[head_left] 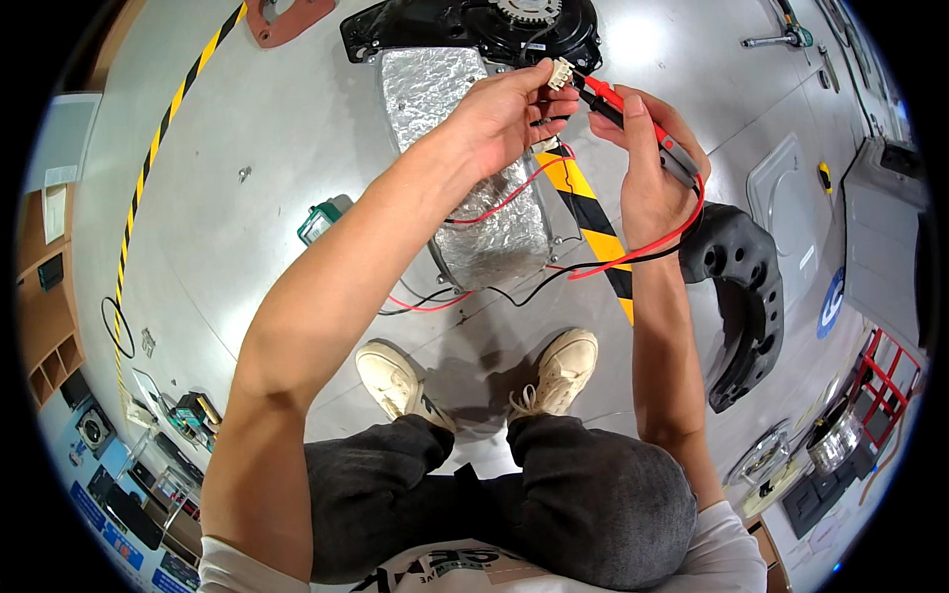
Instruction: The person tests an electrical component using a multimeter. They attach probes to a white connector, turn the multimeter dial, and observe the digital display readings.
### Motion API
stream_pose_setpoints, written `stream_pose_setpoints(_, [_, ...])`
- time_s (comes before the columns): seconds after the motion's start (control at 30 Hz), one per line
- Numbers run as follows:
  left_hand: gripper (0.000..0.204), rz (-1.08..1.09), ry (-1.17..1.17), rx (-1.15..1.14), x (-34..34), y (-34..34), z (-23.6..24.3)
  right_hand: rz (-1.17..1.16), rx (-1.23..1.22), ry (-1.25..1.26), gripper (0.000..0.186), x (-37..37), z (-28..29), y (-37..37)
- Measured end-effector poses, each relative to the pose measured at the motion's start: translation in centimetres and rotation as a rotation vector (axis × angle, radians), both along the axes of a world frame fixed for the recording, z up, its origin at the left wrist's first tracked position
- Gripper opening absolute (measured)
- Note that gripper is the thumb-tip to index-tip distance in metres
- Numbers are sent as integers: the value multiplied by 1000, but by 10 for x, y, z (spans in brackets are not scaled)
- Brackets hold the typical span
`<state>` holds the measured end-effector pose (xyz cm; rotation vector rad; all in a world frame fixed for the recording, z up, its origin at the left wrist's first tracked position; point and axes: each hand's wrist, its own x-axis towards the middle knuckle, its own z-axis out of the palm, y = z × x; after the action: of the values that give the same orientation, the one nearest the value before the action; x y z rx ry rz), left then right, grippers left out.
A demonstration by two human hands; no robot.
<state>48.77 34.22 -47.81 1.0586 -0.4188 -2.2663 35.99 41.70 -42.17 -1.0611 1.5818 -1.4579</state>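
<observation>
Between the fingertips of my left hand (504, 114) is a small white wire connector (560, 74). My right hand (657, 163) grips two test probes together, a red probe (601, 91) and a black probe (600, 107), their tips at the connector's right side. Whether the tips touch its contacts is too small to tell. Red and black leads trail from the probes, below my right wrist, toward a green-cased multimeter (321, 222), partly hidden by my left forearm. Beneath my hands lies a foil-covered metal housing (494, 242), with a black machine part with a gear (474, 28) beyond it.
A dark curved part with holes (741, 296) lies right of my right forearm. Yellow-black striped tape (593, 222) crosses the floor. A grey panel (786, 208) and a ratchet tool (781, 40) lie to the right, a reddish-brown part (287, 22) at far left. My shoes stand close by.
</observation>
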Motion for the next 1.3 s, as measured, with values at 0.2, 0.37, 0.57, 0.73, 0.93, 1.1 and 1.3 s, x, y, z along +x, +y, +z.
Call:
stream_pose_setpoints(0.2, [25,-18,-18,-17,-3,0,4,-24,23,19,30,-2,-1,0])
stream_pose_setpoints(0.37, [24,-29,-29,-44,-3,0,5,-31,32,6,31,-1,1,-1])
stream_pose_setpoints(0.57, [24,-24,-27,-53,-6,1,4,-44,39,10,31,0,4,0])
stream_pose_setpoints(0.73, [23,-12,-33,-46,-9,1,5,-39,18,22,30,0,2,0])
stream_pose_setpoints(0.93, [23,20,-56,-30,-13,3,9,-9,0,107,26,-2,0,1])
stream_pose_setpoints(1.1, [21,70,-125,-27,-21,8,14,-9,-69,202,24,-3,-6,2])
stream_pose_setpoints(1.3, [20,113,66,-130,-48,10,-9,-44,-4,256,29,-16,-9,10])
